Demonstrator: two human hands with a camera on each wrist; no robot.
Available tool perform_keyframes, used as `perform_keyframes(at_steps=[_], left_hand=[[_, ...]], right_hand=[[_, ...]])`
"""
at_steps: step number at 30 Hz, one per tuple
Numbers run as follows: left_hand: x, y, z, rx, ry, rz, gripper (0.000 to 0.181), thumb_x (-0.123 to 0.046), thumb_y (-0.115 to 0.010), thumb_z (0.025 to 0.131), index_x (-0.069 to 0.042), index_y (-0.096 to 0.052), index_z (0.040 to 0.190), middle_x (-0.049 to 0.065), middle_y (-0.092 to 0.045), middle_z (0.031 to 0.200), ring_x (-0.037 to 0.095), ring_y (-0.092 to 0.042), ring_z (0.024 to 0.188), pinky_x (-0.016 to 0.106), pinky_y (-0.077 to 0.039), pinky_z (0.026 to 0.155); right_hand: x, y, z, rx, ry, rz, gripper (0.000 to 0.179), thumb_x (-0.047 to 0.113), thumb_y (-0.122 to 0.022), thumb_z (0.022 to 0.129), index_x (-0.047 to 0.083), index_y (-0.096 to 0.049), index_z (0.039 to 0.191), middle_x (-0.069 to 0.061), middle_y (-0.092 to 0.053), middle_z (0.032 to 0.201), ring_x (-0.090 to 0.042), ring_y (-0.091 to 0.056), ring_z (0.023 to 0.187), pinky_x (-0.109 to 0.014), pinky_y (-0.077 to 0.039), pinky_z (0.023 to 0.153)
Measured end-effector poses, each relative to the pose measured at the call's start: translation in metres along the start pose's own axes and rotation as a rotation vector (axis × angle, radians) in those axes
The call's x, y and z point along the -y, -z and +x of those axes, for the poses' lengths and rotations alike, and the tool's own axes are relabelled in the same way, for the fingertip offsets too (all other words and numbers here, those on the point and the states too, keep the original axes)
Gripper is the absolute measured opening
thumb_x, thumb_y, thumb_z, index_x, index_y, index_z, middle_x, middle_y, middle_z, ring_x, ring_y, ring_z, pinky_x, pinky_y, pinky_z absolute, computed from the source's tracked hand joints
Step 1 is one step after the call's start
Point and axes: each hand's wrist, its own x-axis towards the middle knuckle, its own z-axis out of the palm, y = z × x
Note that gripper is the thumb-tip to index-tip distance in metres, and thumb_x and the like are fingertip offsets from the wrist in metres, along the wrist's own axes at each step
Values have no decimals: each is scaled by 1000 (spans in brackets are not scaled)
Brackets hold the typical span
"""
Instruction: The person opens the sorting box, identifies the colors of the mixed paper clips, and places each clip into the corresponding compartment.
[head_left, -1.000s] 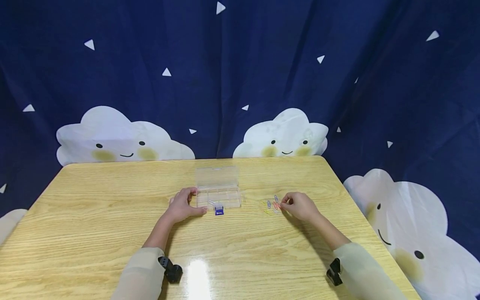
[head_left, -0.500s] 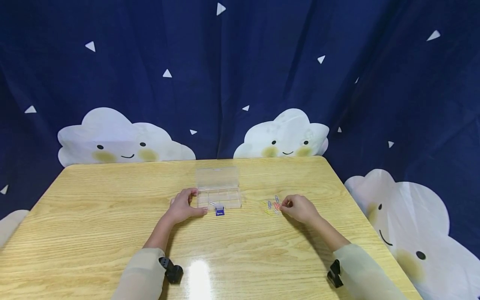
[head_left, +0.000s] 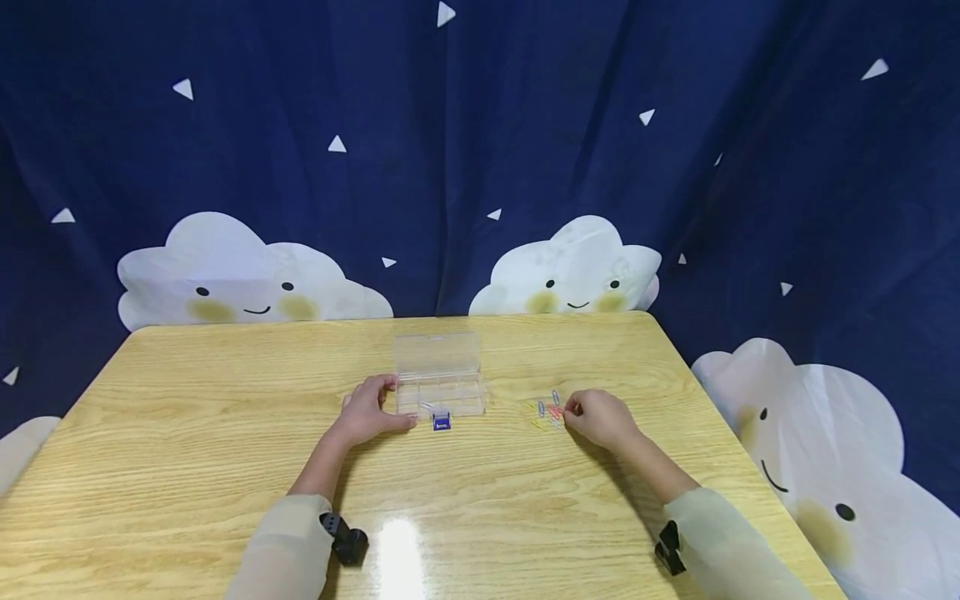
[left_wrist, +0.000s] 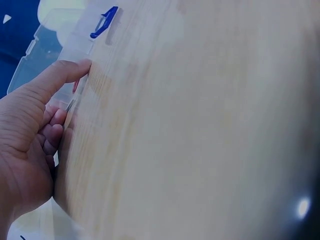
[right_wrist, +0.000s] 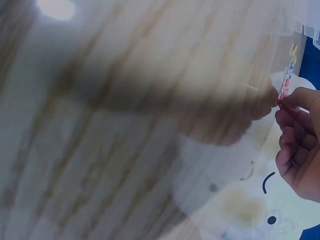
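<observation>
A clear plastic compartment box lies on the table with its lid folded back. My left hand holds the box's left end, thumb at the front corner and fingers at the back. A blue latch sticks out at the front, and a pale clip lies inside near it. To the right lie several paper clips: blue, yellow and red. My right hand pinches a red paper clip at the pile's right edge; its fingers partly hide it.
The wooden table reaches to a dark blue curtain with white clouds and triangles. Black wrist cameras sit on both sleeves. Light glares on the table's front.
My right hand has come down slightly at the red paper clips. The left hand stays on the box, and the box and the other clips lie where they were.
</observation>
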Motion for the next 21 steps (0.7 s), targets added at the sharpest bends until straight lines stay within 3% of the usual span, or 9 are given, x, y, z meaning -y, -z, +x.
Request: perform_keyframes(at_steps=[5, 11, 21], left_hand=[[1, 0, 0, 4, -2, 2, 78, -41, -81, 68, -7, -46, 129, 9, -51, 107, 24, -44, 98, 38, -24, 81], [2, -1, 1, 6, -10, 5, 80, -41, -81, 68, -7, -46, 130, 9, -51, 108, 24, -44, 98, 38, -24, 81], [2, 1, 1, 12, -3, -4, 78, -41, -81, 68, -7, -46, 130, 8, -50, 107, 24, -43, 97, 38, -23, 81]], right_hand=[[1, 0, 0, -3, 1, -26, 12, 20, -60, 87, 13, -68, 84, 3, -60, 68, -8, -46, 55, -25, -37, 50], [-3, 0, 1, -7, -20, 51, 14, 21, -57, 88, 12, -67, 87, 3, -61, 67, -9, -46, 51, -26, -38, 51], [12, 8, 8, 20, 24, 76, 18, 28, -57, 92, 14, -64, 84, 7, -54, 56, -9, -42, 45, -25, -32, 45]])
